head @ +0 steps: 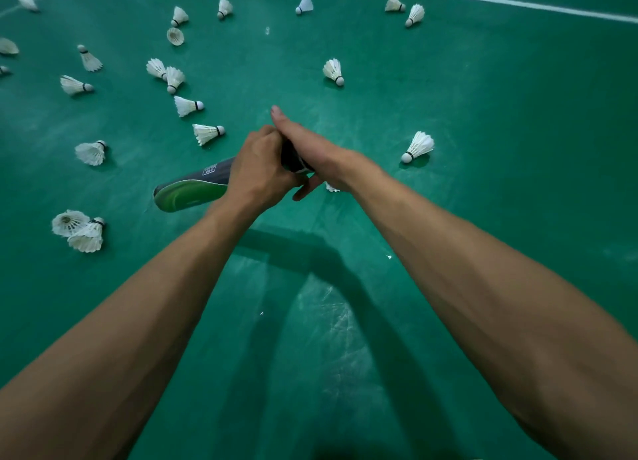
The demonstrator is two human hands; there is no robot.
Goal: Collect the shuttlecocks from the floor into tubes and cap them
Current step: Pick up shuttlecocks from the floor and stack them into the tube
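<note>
Shuttlecocks point(187, 106) lie all over the green floor point(483, 149); left hand point(262, 169) grips the tube point(193, 187), right hand point(310, 149) flat on its end

The grey tube point(207, 175) bears a small white printed label, too small to read

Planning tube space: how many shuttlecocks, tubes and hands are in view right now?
Shuttlecocks on the floor, edge-cut ones included: 23
Tubes: 1
Hands, left hand and right hand: 2
Total: 26
Feather tip under the right hand not counted.
</note>
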